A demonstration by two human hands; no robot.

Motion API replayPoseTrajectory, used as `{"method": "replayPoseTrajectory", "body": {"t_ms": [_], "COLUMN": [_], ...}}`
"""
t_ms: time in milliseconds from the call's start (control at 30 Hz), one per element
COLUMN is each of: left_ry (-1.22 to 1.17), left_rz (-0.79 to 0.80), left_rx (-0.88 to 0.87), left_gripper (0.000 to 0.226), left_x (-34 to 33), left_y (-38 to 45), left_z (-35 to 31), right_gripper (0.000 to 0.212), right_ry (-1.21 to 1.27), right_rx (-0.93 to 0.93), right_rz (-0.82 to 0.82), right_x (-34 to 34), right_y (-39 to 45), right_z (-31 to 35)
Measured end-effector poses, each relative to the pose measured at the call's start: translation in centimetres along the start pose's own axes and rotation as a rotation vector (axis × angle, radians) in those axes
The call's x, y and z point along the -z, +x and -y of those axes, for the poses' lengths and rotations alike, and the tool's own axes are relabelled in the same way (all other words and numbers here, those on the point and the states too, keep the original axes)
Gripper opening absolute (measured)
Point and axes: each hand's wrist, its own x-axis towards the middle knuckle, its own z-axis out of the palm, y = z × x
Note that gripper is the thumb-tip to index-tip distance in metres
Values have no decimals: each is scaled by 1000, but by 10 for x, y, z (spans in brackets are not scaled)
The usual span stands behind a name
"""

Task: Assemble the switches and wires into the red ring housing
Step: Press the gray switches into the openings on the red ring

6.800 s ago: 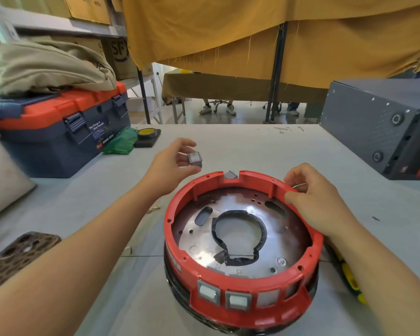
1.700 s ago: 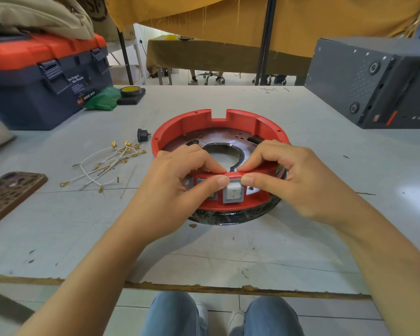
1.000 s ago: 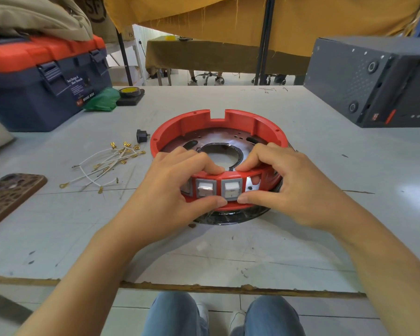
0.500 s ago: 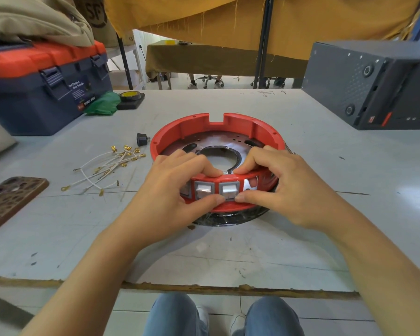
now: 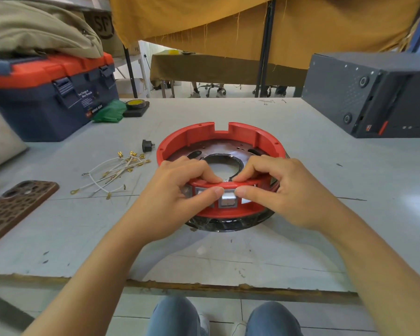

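The red ring housing (image 5: 245,134) lies flat on the grey table (image 5: 325,190), over a metal plate and a black base. Grey square switches (image 5: 226,202) sit in the slots of its near wall. My left hand (image 5: 180,190) and my right hand (image 5: 279,187) both grip that near wall, fingers curled over the rim inside, thumbs on the outside. The two thumbs press the wall just above the middle switch. A bundle of white wires (image 5: 112,172) with gold terminals lies to the left. One small black switch (image 5: 147,145) lies loose beside the housing.
A blue and red toolbox (image 5: 51,93) stands at the back left, with a green cloth (image 5: 107,113) and a yellow tape roll (image 5: 135,104) beside it. A dark grey machine case (image 5: 374,93) stands at the back right. A brown phone case (image 5: 15,207) lies at the left.
Both thumbs have slid up from under the switches to the wall just above the middle switch. The hands stay on the near wall and the housing has not moved.
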Motion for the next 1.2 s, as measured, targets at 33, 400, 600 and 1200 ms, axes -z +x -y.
{"method": "replayPoseTrajectory", "body": {"t_ms": [33,400,600,1200], "left_ry": [-29,-320,-279,-59], "left_rz": [16,169,272,212], "left_rx": [4,68,71,358], "left_gripper": [21,30,29,27], "left_x": [2,28,41,14], "left_y": [0,4,19,135], "left_z": [1,21,19,126], "right_gripper": [6,8,40,42], "right_ry": [9,-89,-137,59], "right_rx": [2,-71,-334,-366], "right_rz": [18,-235,-135,-39], "right_x": [1,24,34,41], "right_y": [0,31,60,85], "right_z": [1,-11,-39,-66]}}
